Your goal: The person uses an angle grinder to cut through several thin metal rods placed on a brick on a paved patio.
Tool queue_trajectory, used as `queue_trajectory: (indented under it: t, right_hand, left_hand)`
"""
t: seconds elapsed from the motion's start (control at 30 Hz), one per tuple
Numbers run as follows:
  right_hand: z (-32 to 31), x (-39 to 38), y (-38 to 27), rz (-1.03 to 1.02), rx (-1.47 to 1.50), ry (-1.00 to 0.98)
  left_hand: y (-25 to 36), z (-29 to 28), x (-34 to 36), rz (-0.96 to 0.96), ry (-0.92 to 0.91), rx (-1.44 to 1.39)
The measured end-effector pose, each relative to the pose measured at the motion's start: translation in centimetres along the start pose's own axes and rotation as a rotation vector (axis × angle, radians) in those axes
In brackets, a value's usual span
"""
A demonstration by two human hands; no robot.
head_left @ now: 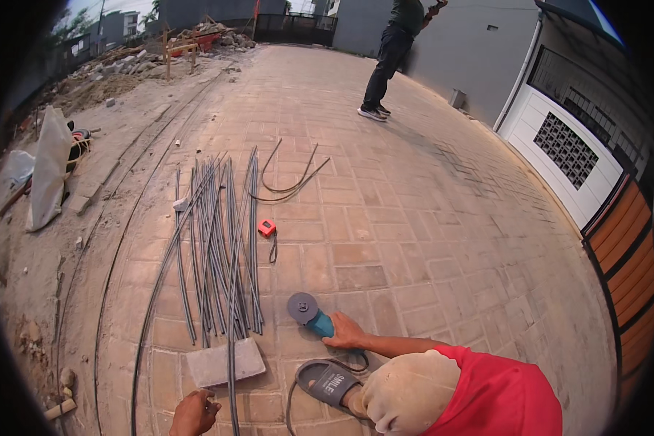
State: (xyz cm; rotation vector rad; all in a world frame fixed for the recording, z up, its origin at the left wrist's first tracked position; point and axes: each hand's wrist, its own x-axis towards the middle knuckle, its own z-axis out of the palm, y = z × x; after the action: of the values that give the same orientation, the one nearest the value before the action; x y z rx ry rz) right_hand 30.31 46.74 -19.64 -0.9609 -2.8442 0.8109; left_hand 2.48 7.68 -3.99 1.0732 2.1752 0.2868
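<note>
My right hand (345, 331) is closed around the teal body of an angle grinder (320, 322), whose dark round disc faces up above the paving. At the lower edge my left hand (194, 414) is loosely curled, with a gap between thumb and fingers and nothing visible in it. Just beyond it lies a grey concrete block (218, 365). A long steel rod (232, 356) crosses over the block, passing right of my left hand without visible contact. Farther ahead, a loose bundle of steel rods (214, 254) lies lengthwise. Right of the bundle rests a red tape measure (267, 228) with a dark strap.
Bent rods (291, 192) lie beyond the tape measure. A dark cord (291, 396) curves beside my sandalled foot (330, 381). A white sack (49, 171) stands on dirt at left, with rubble (196, 40) behind. Another person (389, 62) stands far ahead; a white gate wall (567, 142) lines the right.
</note>
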Motion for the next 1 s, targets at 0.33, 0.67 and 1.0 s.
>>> queue_trajectory:
  t: [0.33,0.67,1.0]
  right_hand:
    - [-0.9,-0.8,-1.0,0.053,-0.035,0.035]
    - [-3.2,2.4,0.8,0.114,0.121,-0.207]
    - [-4.8,3.3,-1.0,0.17,0.402,-0.324]
  left_hand:
    - [13.1,-14.9,1.2,0.283,1.243,-0.722]
    - [15.4,-2.0,3.2,0.451,0.757,-0.64]
    - [15.7,17.6,6.0,0.326,0.409,-0.459]
